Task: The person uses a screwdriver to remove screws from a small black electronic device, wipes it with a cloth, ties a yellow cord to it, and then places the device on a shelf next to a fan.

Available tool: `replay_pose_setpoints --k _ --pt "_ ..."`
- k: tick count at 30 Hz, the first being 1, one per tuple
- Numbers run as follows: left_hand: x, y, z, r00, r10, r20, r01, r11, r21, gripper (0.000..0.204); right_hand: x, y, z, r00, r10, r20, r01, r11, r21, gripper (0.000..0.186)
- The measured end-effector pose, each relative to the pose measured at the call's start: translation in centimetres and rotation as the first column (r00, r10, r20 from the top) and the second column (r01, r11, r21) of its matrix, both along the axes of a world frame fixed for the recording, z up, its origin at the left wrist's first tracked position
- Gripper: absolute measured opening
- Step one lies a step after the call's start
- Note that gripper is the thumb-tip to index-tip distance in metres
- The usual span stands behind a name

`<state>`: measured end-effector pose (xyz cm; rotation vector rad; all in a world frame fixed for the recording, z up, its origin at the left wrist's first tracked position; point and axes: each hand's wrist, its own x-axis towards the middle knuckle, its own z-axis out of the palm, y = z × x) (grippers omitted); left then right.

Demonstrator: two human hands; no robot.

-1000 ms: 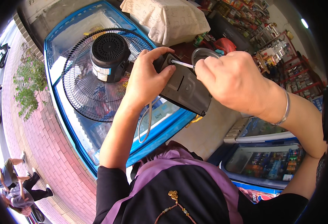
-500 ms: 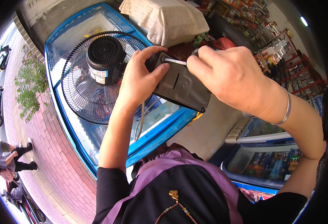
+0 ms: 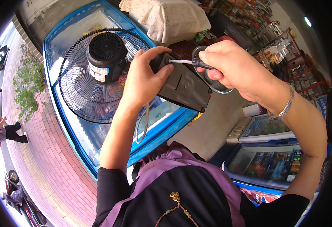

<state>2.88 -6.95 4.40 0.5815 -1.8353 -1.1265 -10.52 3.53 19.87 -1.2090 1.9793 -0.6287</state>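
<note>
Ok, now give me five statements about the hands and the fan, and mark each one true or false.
1. The right hand holds a screwdriver. True.
2. The bracelet is on the left wrist. False: it is on the right wrist.
3. The left hand grips a dark housing. True.
4. The fan's motor is hidden underneath its wire grille. False: it faces up, above the grille.
5. The screwdriver's tip is at the housing's far end from the left hand. False: it is beside the left thumb.

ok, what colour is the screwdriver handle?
The visible part of the handle is black; best seen in the head view.
</note>
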Motion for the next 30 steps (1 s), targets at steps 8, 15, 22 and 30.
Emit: replay_pose_setpoints --k 8,15,22,30 --pt "0.7 -0.4 0.3 1.000 -0.004 -0.015 0.005 0.996 0.095 0.035 0.0 0.6 0.3 0.071 0.252 -0.965 -0.826 0.557 0.084 0.015" --pt "0.7 -0.4 0.2 1.000 -0.005 -0.024 0.006 0.999 0.052 0.034 -0.7 -0.1 0.9 -0.400 0.138 -0.906 -0.853 0.306 0.424 0.016" --pt "0.6 0.0 0.3 0.999 0.049 0.017 -0.049 0.999 -0.002 0.037 0.8 -0.4 -0.1 0.497 0.301 -0.814 -0.548 0.836 -0.025 0.025" --pt "0.4 -0.3 0.0 1.000 0.011 -0.023 -0.010 0.999 0.045 0.036 1.3 -0.5 0.9 0.681 0.307 -0.664 -0.431 0.902 -0.025 0.022"
